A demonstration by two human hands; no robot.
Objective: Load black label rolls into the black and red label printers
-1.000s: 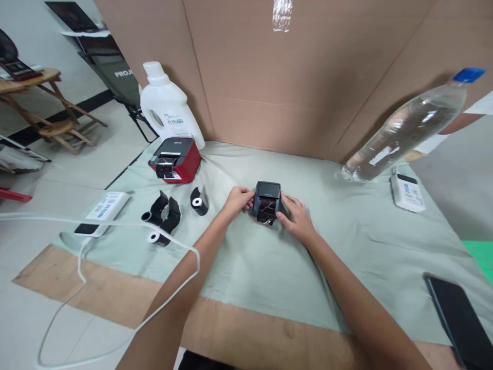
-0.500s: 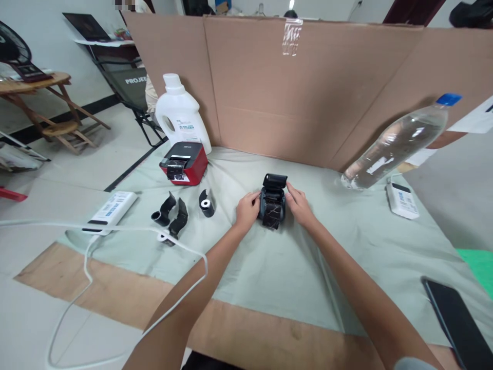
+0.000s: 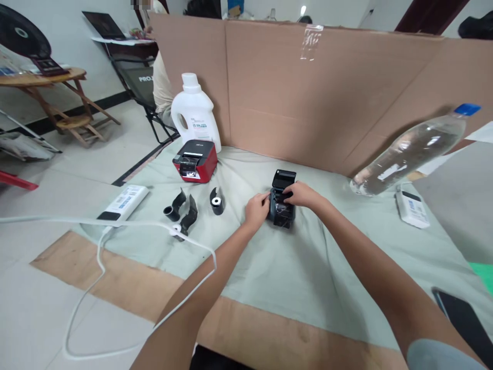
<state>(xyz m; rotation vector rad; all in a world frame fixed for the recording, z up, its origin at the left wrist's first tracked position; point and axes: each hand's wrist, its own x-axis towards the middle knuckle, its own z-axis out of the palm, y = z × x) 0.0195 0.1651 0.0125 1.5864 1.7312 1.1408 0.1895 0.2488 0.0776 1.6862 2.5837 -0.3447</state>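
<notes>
A small black portable printer (image 3: 272, 213) stands on the pale green cloth with its lid (image 3: 284, 178) raised. Glossy black paper (image 3: 284, 213) hangs out over its front. My left hand (image 3: 257, 210) grips the printer's left side with curled fingers. From the right, my right hand (image 3: 302, 195) reaches into the compartment below the lid, fingers bent onto the black paper roll, which is mostly hidden. Left of the hands stands a small roll of black paper (image 3: 216, 205), its end curling up. Further left lie more partly unrolled black rolls (image 3: 188, 216).
A red and black printer (image 3: 196, 162) stands before a white detergent bottle (image 3: 196, 115). Cardboard (image 3: 285, 92) walls the back. A clear bottle (image 3: 412, 149) leans at right. A white cable (image 3: 127, 223) crosses above my left forearm. A phone (image 3: 464, 318) lies at lower right.
My right hand has moved from the printer's right side into its open compartment. The lid now tilts further back. My left hand stays at the printer's left side. The whole view has shifted.
</notes>
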